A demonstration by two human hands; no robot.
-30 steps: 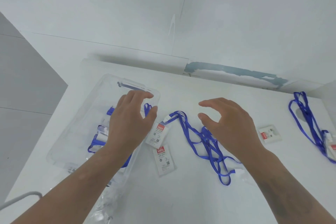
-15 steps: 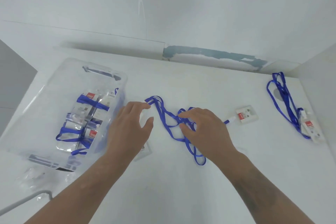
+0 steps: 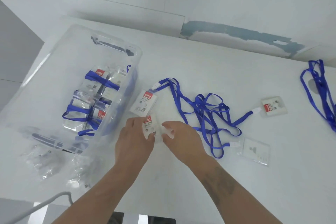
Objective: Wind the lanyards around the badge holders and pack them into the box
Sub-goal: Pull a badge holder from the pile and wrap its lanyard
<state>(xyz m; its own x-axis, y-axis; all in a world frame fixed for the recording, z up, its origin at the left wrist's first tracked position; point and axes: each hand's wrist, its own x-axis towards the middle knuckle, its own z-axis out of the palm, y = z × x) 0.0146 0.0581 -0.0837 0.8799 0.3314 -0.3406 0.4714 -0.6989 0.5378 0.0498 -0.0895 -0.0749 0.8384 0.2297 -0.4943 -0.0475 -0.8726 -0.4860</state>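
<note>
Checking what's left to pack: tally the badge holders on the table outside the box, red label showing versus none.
Red-label holders: 3
Plain holder: 1
Total: 4

2 bare forearms — no sleeves — right forearm (image 3: pixel 220 183) bears a dark tattoo.
</note>
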